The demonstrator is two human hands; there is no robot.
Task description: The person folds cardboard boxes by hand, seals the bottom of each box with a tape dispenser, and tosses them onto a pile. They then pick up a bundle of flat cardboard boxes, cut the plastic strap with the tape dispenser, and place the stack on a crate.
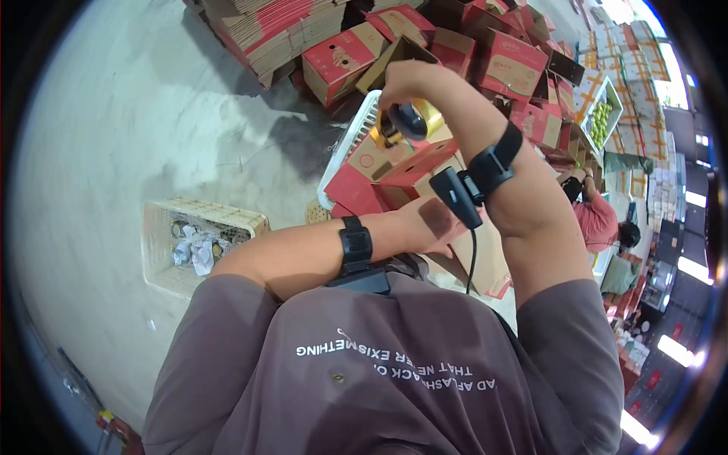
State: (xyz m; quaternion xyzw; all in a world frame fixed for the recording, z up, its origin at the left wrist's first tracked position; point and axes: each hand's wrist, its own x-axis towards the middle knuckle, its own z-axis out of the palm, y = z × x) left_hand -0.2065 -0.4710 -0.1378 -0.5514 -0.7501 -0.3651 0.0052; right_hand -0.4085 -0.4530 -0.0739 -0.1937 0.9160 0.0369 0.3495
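Observation:
My right hand [403, 82] is wrapped round a tape dispenser [409, 121] with a yellowish roll of tape. It is raised over the far part of a red and brown cardboard box [421, 167] in front of me. My left hand [432, 225] rests on the near side of this box, fingers spread, with some of them hidden by the device strapped to my right forearm. Beneath the box, a white plastic crate [334, 176] shows its slotted rim on the left.
Red boxes [512, 64] lie heaped at the back beside stacked flat cardboard [273, 38]. A pale crate [205, 208] holding crumpled wrappings stands on the floor to the left. At right, a person in a pink top [597, 221] is near a tray of green fruit [601, 121].

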